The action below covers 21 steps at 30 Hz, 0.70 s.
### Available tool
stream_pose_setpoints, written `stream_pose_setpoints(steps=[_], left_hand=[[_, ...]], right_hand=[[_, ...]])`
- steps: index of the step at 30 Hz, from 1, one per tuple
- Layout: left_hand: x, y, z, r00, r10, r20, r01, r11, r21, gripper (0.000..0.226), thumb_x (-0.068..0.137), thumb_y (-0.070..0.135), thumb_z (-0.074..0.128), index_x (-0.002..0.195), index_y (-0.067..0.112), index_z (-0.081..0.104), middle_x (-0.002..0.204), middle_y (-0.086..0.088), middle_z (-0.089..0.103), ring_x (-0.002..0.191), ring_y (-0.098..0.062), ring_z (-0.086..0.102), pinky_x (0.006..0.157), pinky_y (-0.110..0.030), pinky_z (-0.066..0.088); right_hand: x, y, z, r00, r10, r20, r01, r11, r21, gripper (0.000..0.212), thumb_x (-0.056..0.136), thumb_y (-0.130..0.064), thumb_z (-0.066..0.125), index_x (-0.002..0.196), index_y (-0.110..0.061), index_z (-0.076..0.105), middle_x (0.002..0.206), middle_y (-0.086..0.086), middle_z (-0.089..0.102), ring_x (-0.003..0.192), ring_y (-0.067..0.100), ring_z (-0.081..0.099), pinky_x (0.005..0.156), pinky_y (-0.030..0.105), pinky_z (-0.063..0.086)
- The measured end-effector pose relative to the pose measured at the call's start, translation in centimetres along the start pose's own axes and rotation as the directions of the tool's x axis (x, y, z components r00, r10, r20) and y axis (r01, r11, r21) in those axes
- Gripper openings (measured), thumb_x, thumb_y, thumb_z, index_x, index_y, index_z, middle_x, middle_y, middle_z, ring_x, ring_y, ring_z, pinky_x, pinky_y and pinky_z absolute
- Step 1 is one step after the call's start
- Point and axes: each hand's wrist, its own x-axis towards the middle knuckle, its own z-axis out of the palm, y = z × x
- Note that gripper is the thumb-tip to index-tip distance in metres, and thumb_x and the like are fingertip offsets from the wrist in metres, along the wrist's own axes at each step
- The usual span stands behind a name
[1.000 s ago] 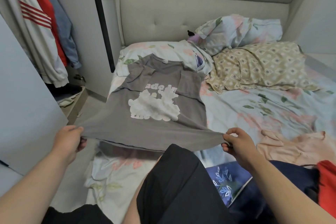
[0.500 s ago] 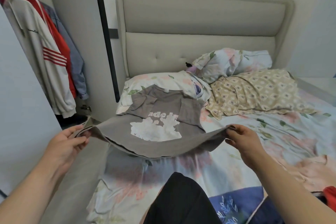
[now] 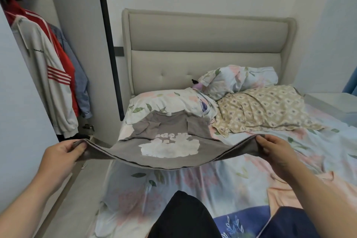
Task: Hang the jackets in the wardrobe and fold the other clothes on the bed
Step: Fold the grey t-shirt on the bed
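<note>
- Over the bed (image 3: 222,185) a grey T-shirt (image 3: 170,143) lies print side up, its collar end on a floral pillow (image 3: 160,100) and its hem lifted off the sheet, sagging between the hands
- Left hand (image 3: 63,152) pinches the hem's left corner, thumb on top
- Right hand (image 3: 274,150) grips the right corner, fingers curled over the fabric
- Both sleeves are folded in over the chest
- Just right of the shirt lies a crumpled beige cloth (image 3: 266,110)
- A peach garment (image 3: 286,197) lies beside the right forearm
- Far left, jackets (image 3: 48,75) hang in the wardrobe (image 3: 77,25)
</note>
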Motion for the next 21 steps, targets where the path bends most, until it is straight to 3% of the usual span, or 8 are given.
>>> stream_pose_setpoints(steps=[4, 7, 11, 14, 17, 19, 21], left_hand=[[0.1, -0.2, -2.8, 1.000, -0.013, 0.019, 0.013, 1.000, 0.004, 0.019, 0.093, 0.021, 0.065, 0.089, 0.036, 0.076, 0.076, 0.010, 0.075, 0.066, 0.001, 0.066, 0.066, -0.024, 0.055], [0.3, -1.3, -4.8, 0.989, -0.088, 0.119, 0.088, 0.996, 0.006, 0.011, 0.093, 0.023, 0.065, 0.095, 0.024, 0.076, 0.085, -0.004, 0.077, 0.077, -0.019, 0.073, 0.071, -0.030, 0.060], [0.1, -3.0, -6.1, 0.961, -0.177, 0.214, 0.175, 0.984, 0.028, 0.016, 0.096, 0.005, 0.056, 0.096, 0.003, 0.071, 0.076, -0.004, 0.076, 0.067, -0.010, 0.072, 0.057, -0.020, 0.057], [-0.9, -2.3, -7.1, 0.945, -0.209, 0.250, 0.224, 0.974, -0.029, 0.028, 0.095, 0.003, 0.052, 0.083, 0.012, 0.075, 0.068, 0.000, 0.074, 0.059, -0.009, 0.071, 0.049, -0.024, 0.057], [-1.6, -0.4, -7.2, 0.902, -0.216, 0.374, 0.291, 0.944, -0.156, 0.052, 0.096, -0.007, 0.037, 0.073, 0.012, 0.079, 0.072, -0.011, 0.075, 0.060, -0.016, 0.072, 0.048, -0.024, 0.057], [-1.7, 0.1, -6.8, 0.878, -0.224, 0.422, 0.337, 0.917, -0.215, 0.049, 0.095, -0.007, 0.036, 0.075, 0.006, 0.079, 0.076, -0.020, 0.073, 0.063, -0.025, 0.073, 0.050, -0.028, 0.058], [-1.7, 0.1, -5.9, 0.844, -0.264, 0.467, 0.411, 0.878, -0.246, 0.031, 0.089, 0.003, 0.047, 0.087, 0.002, 0.077, 0.087, -0.026, 0.073, 0.072, -0.033, 0.073, 0.057, -0.033, 0.060]], right_hand=[[-0.9, -1.9, -2.4, 0.999, 0.034, 0.029, -0.031, 0.995, -0.100, 0.013, 0.095, -0.009, 0.059, 0.085, -0.005, 0.067, 0.063, 0.004, 0.061, 0.058, 0.016, 0.059, 0.052, 0.025, 0.056], [-1.6, -2.8, -3.9, 0.993, 0.072, 0.096, -0.050, 0.977, -0.209, 0.013, 0.093, -0.009, 0.061, 0.082, -0.003, 0.068, 0.064, 0.008, 0.053, 0.059, 0.019, 0.050, 0.049, 0.025, 0.050], [-2.6, -3.6, -5.3, 0.968, 0.149, 0.201, -0.089, 0.956, -0.278, 0.015, 0.083, -0.011, 0.066, 0.069, -0.007, 0.067, 0.061, 0.009, 0.055, 0.052, 0.017, 0.052, 0.043, 0.025, 0.045], [-2.8, -4.1, -6.4, 0.943, 0.219, 0.250, -0.162, 0.960, -0.231, 0.013, 0.074, -0.013, 0.067, 0.075, -0.001, 0.063, 0.064, 0.016, 0.054, 0.051, 0.019, 0.052, 0.041, 0.025, 0.043], [-2.5, -4.5, -7.1, 0.911, 0.287, 0.296, -0.240, 0.953, -0.185, 0.009, 0.076, -0.007, 0.063, 0.071, 0.000, 0.066, 0.065, 0.020, 0.058, 0.050, 0.022, 0.058, 0.042, 0.026, 0.048], [-2.2, -4.3, -6.9, 0.895, 0.328, 0.303, -0.281, 0.941, -0.189, 0.009, 0.075, -0.005, 0.062, 0.069, 0.001, 0.066, 0.062, 0.019, 0.058, 0.048, 0.022, 0.058, 0.042, 0.025, 0.048], [-1.5, -3.7, -6.4, 0.888, 0.363, 0.281, -0.308, 0.925, -0.222, 0.009, 0.074, -0.006, 0.065, 0.073, 0.003, 0.065, 0.063, 0.019, 0.058, 0.049, 0.022, 0.058, 0.042, 0.025, 0.048]])
